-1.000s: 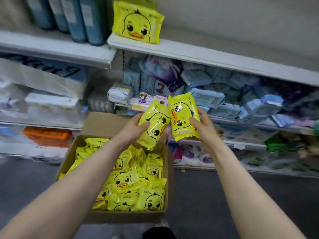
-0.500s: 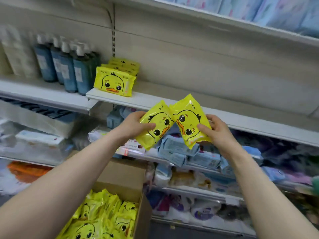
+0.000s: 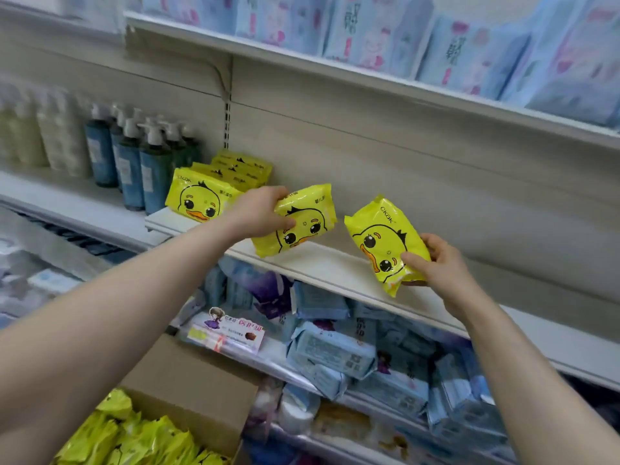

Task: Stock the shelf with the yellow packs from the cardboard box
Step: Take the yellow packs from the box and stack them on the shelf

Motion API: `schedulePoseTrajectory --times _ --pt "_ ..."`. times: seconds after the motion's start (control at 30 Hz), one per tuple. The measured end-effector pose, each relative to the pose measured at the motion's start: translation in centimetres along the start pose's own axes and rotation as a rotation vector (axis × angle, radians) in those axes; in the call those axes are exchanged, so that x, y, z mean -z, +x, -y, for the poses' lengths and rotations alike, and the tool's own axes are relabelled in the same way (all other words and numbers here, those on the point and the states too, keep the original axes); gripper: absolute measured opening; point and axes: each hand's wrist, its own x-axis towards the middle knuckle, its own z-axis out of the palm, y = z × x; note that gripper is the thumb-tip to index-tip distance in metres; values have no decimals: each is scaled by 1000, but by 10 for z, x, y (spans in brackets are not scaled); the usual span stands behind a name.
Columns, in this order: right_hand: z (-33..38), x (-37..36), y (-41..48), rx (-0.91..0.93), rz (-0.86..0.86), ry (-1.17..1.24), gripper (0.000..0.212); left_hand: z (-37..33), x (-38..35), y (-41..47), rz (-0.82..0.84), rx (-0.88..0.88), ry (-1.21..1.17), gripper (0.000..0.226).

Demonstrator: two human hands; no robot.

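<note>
Hands are apart, each gripping one yellow pack: left hand (image 3: 260, 209) holds a pack (image 3: 298, 219) at the white shelf (image 3: 322, 263), right hand (image 3: 436, 263) another (image 3: 382, 239) beside it. More stocked packs (image 3: 198, 199) stand left; the cardboard box (image 3: 188, 397) sits below.

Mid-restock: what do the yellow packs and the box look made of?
Yellow packs: probably thin plastic film, glossy; wrinkles and bright glare show on them. Cardboard box: brown cardboard, matte, with a plain, uncoated-looking flap.
</note>
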Motion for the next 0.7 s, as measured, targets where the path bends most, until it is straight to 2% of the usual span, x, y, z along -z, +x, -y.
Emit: schedulePoseTrajectory --times 0.13,0.23,0.37,0.47,0.53,0.7 --pt "-1 -7 36 2 11 -67 23 6 3 45 -16 -23 108 48" --pt "4 -17 67 22 21 -175 32 20 9 86 -14 -61 149 49" --pt "9 -28 109 42 -7 -414 30 34 18 142 1 -108 187 48" --pt "11 -39 134 50 14 -603 33 39 15 183 60 -184 244 52" --pt "10 -47 145 66 36 -624 38 43 10 204 110 -222 275 52" --pt "-2 -64 170 137 108 -681 32 50 -12 244 212 -238 314 52"
